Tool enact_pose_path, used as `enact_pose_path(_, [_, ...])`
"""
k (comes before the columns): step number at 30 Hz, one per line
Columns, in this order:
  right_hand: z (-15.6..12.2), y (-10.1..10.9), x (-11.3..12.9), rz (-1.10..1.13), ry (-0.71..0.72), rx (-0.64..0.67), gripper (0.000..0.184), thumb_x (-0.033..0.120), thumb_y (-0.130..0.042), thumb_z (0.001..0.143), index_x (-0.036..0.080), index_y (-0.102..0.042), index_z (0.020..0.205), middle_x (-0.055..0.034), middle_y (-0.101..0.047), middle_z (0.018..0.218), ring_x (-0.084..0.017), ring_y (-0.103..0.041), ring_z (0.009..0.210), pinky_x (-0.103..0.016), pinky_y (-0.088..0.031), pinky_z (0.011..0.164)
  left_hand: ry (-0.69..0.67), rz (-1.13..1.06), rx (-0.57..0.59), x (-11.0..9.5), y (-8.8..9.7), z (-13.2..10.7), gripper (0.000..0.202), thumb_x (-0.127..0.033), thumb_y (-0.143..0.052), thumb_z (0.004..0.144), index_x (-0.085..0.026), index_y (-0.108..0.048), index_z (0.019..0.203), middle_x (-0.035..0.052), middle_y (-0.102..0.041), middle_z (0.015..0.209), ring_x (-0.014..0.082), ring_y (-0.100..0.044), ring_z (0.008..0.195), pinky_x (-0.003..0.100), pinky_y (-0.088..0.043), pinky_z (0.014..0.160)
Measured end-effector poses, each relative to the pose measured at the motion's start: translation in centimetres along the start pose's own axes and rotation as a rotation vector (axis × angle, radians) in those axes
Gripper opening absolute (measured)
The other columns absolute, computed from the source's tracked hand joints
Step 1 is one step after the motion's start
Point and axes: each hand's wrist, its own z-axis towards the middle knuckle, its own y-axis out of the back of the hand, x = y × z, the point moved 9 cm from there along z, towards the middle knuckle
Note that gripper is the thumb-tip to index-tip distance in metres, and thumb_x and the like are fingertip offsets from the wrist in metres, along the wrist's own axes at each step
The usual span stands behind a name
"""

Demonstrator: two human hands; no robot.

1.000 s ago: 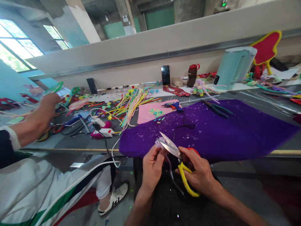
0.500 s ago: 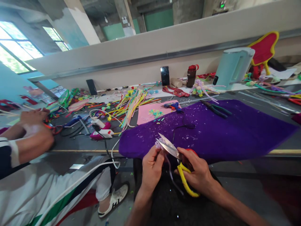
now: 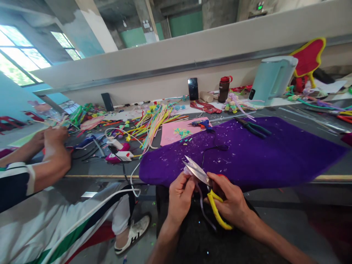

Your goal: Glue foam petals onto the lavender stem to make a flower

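Right hand (image 3: 232,205) curled tight through the yellow handles of the scissors (image 3: 205,185), blades parted. Left hand (image 3: 180,194) pinches a small lilac pipe-cleaner piece (image 3: 188,171) at the blades, just off the near edge of the purple felt (image 3: 261,154).

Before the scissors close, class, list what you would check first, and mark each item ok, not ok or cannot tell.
1. Right hand grips the scissors by the yellow handles: ok.
2. Blades open: ok.
3. Left hand pinches the lilac piece at the blades: ok.
4. Left fingertips out of the blades' path: cannot tell.
5. Lilac strand hangs free under the hands: ok.
6. Neighbour's hands well away to the left: ok.
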Motion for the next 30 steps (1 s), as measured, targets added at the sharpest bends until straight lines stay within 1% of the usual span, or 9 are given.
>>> enact_pose_path(6, [0.0,-0.2,0.0,0.012,0.020,0.006,0.058,0.019,-0.061,0.074,0.023,-0.041,0.129,-0.0053,-0.059,0.090,-0.017,-0.055,0.071,-0.029,-0.049,0.063,0.033,-0.038,0.018,0.3,-0.4,-0.1,0.023,-0.033,-0.056,0.079,-0.015,-0.060,0.065,-0.0016,-0.057,0.054,0.0077,-0.045,0.044,0.018,-0.035,0.043])
enact_pose_path(9, [0.0,-0.2,0.0,0.017,0.025,0.009,0.058,0.018,-0.061,0.075,0.023,-0.041,0.129,-0.0061,-0.059,0.093,-0.017,-0.056,0.073,-0.030,-0.049,0.065,0.053,-0.061,0.030,0.5,-0.5,-0.1,0.024,-0.035,-0.056,0.079,-0.015,-0.060,0.067,-0.0018,-0.057,0.054,0.0076,-0.045,0.045,0.018,-0.035,0.043])
enact_pose_path(16, [-0.1,-0.3,-0.1,0.021,0.020,0.014,0.059,0.018,-0.063,0.075,0.023,-0.041,0.129,-0.0049,-0.058,0.090,-0.017,-0.054,0.072,-0.029,-0.048,0.065,0.082,-0.088,0.033,0.9,-0.5,-0.1,0.024,-0.036,-0.058,0.078,-0.015,-0.062,0.070,-0.0017,-0.057,0.054,0.0073,-0.046,0.045,0.018,-0.036,0.043])
enact_pose_path(22, [-0.3,-0.4,-0.3,0.028,0.028,0.025,0.063,0.015,-0.064,0.074,0.024,-0.038,0.131,-0.0062,-0.059,0.098,-0.017,-0.056,0.078,-0.029,-0.049,0.070,0.077,-0.088,0.048,1.4,-0.6,0.0,0.023,-0.036,-0.056,0.080,-0.014,-0.063,0.076,-0.0015,-0.057,0.056,0.0071,-0.047,0.047,0.017,-0.036,0.044])
enact_pose_path(26, [-0.4,-0.4,-0.4,0.009,0.025,0.028,0.061,0.017,-0.064,0.075,0.023,-0.039,0.131,-0.0062,-0.059,0.095,-0.017,-0.056,0.075,-0.028,-0.049,0.069,0.063,-0.089,0.055,1.4,-0.4,0.2,0.024,-0.037,-0.055,0.081,-0.014,-0.063,0.079,-0.0019,-0.056,0.056,0.0065,-0.046,0.047,0.017,-0.036,0.044])
enact_pose_path(30, [-0.4,-0.5,-0.4,-0.015,0.042,0.036,0.059,0.020,-0.063,0.077,0.021,-0.040,0.131,-0.0074,-0.060,0.094,-0.018,-0.057,0.078,-0.028,-0.050,0.071,0.073,-0.121,0.035,1.5,0.0,0.3,0.024,-0.037,-0.056,0.080,-0.014,-0.063,0.077,-0.0022,-0.055,0.055,0.0059,-0.045,0.046,0.016,-0.035,0.043])
